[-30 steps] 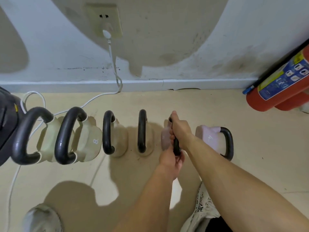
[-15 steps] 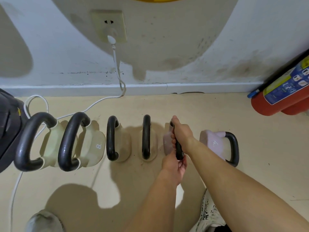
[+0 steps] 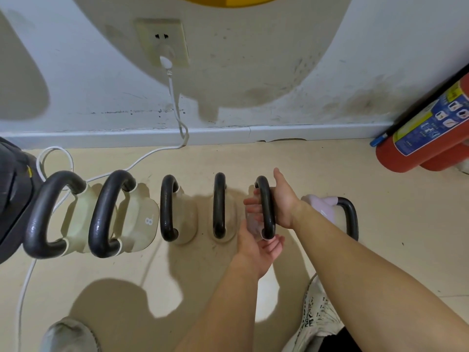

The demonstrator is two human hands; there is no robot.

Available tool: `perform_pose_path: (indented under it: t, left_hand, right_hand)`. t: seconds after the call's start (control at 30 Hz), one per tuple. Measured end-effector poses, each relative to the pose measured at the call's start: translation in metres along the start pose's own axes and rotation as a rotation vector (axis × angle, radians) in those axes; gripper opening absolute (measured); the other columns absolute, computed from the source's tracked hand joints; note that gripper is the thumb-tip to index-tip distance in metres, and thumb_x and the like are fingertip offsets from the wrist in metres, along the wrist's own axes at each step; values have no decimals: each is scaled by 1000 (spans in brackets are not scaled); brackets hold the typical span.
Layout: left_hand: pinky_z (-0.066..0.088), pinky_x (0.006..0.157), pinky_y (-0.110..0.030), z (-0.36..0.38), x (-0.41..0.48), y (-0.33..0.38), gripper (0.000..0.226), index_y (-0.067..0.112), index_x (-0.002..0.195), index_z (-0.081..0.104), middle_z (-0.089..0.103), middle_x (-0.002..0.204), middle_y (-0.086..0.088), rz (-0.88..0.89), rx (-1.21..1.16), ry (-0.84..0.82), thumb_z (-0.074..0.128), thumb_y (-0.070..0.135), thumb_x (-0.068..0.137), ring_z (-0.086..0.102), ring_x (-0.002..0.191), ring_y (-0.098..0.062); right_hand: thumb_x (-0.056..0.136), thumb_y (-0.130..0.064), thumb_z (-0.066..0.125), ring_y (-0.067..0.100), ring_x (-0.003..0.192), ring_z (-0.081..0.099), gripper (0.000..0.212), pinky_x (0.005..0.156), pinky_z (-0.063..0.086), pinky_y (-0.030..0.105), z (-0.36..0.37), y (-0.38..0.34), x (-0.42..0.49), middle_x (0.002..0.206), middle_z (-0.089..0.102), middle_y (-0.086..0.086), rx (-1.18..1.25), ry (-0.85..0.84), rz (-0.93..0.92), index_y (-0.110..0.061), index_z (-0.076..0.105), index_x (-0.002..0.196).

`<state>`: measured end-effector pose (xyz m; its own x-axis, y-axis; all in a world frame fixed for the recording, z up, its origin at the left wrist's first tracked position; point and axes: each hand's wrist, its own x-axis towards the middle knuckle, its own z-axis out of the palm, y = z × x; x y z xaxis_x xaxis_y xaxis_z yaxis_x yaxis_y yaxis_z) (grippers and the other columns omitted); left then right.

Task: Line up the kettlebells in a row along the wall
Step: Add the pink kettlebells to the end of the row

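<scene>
Several kettlebells stand in a row on the beige floor, parallel to the wall. From the left: two large cream ones (image 3: 76,219) (image 3: 137,219), the second marked 8, then two smaller cream ones (image 3: 186,219) (image 3: 229,219). The fifth is pale pink, and its black handle (image 3: 266,207) stands upright between my hands. My left hand (image 3: 256,240) is spread open at the handle's near end. My right hand (image 3: 285,199) lies open against the handle's right side. A sixth, pink kettlebell (image 3: 322,209) lies tipped on its side to the right.
Red fire extinguishers (image 3: 418,143) lean at the wall on the right. A white cable (image 3: 175,97) runs from a wall socket (image 3: 162,39) down across the floor behind the left kettlebells. A dark object (image 3: 12,199) sits at far left. My shoes (image 3: 68,336) (image 3: 319,318) are at the bottom.
Both hands were closed around the fifth kettlebell's handle; now their fingers have spread and let go. The kettlebell stands in line with the others.
</scene>
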<state>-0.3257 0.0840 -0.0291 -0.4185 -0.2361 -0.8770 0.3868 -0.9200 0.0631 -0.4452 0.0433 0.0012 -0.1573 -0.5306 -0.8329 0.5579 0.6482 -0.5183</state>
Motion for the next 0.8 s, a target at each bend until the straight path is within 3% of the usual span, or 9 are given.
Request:
perform_pose_path:
  t: [0.1,0.17,0.23,0.3,0.4,0.47,0.53,0.6,0.8]
  left_hand:
    - [53,99,-43,-2,-6,-5,64,-3,105,59,63,89,-21,15,43,73,40,58,97,63,76,-29]
    - [58,80,-37,-5,-7,-18,49,1,105,54,68,97,-23,71,114,214,39,48,101,66,78,-31]
    - [46,55,-25,-1,-1,-42,29,7,100,56,65,78,-14,88,280,321,41,32,100,57,59,-22]
    - [32,46,-18,12,4,-66,17,11,85,54,56,62,-5,21,470,301,42,17,96,45,43,-15]
    - [38,54,-24,43,21,-91,12,11,86,54,54,65,-4,-80,645,239,46,14,95,48,50,-17]
    - [52,72,-33,60,38,-103,19,11,101,54,59,79,-6,-153,667,189,46,28,101,64,80,-21]
    - [55,90,-41,75,58,-112,35,10,112,51,62,102,-11,-225,650,178,52,42,98,62,109,-23]
    - [58,83,-42,85,80,-119,45,9,114,51,60,117,-14,-195,704,190,60,47,93,61,107,-25]
    - [53,61,-31,96,115,-142,39,5,115,57,60,89,-13,-27,687,243,57,40,98,60,69,-22]
  right_hand:
    - [99,-72,25,38,92,73,81,90,57,45,-6,-1,-5,100,78,23,-99,41,-12,-3,66,104]
    - [104,-62,28,32,85,72,67,84,55,41,-17,-5,-12,94,78,16,-207,150,-79,-7,66,97]
    - [106,-46,36,29,77,67,51,75,51,37,-48,-7,-13,83,72,11,-270,312,-180,-9,63,87]
    - [102,-35,44,35,89,68,40,79,51,40,-96,-3,-8,91,73,15,-435,526,-255,-4,66,89]
    - [99,-30,48,42,114,60,37,90,48,40,-168,13,-6,125,64,23,-715,801,-176,-3,65,118]
    - [101,-33,46,43,127,50,47,99,42,43,-204,27,-1,139,50,24,-809,855,-42,-2,51,137]
    - [104,-40,43,44,132,44,54,105,38,45,-229,41,14,144,44,25,-791,832,30,-2,43,142]
    - [102,-48,47,45,129,45,57,102,39,46,-242,54,32,141,45,22,-771,809,1,-4,43,138]
    - [106,-40,46,43,121,54,49,82,41,42,-234,60,59,135,50,22,-929,919,-48,2,45,131]
